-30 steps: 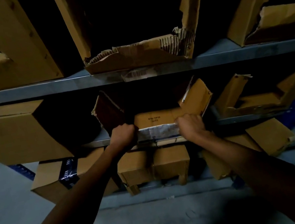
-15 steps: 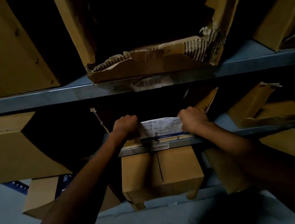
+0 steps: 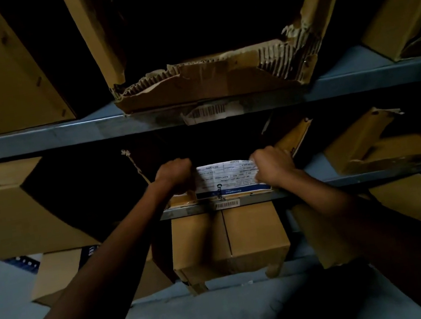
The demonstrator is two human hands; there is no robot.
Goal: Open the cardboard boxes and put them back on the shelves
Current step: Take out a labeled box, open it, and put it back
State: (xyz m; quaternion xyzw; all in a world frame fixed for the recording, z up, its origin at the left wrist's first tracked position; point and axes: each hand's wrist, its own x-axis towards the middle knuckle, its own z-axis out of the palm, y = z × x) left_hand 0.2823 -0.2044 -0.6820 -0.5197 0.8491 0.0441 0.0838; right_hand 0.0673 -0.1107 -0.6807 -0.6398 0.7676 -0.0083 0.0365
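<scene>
Left hand (image 3: 175,175) and right hand (image 3: 272,167) are both curled over the near top edge of one cardboard box (image 3: 182,199). They are apart, with the white label (image 3: 228,181) of the box between them. The box stands on the middle shelf (image 3: 346,181), and its front wall is just behind the metal edge of this shelf, directly under the hands. Its top looks already open: behind the hands I see only darkness, and a flap (image 3: 293,138) stands up just to the right of the right hand. So I judge that the opening step is finished for this box, and the step in hand is to put it back in its place. The next move, I think, calls for an even push from both hands, so that the box slides straight and deeper onto the shelf, and then for letting go of the edge. A torn box (image 3: 208,84) is above the hands on the upper shelf, and a closed box (image 3: 228,240) is below them; it may be the next one to open.
</scene>
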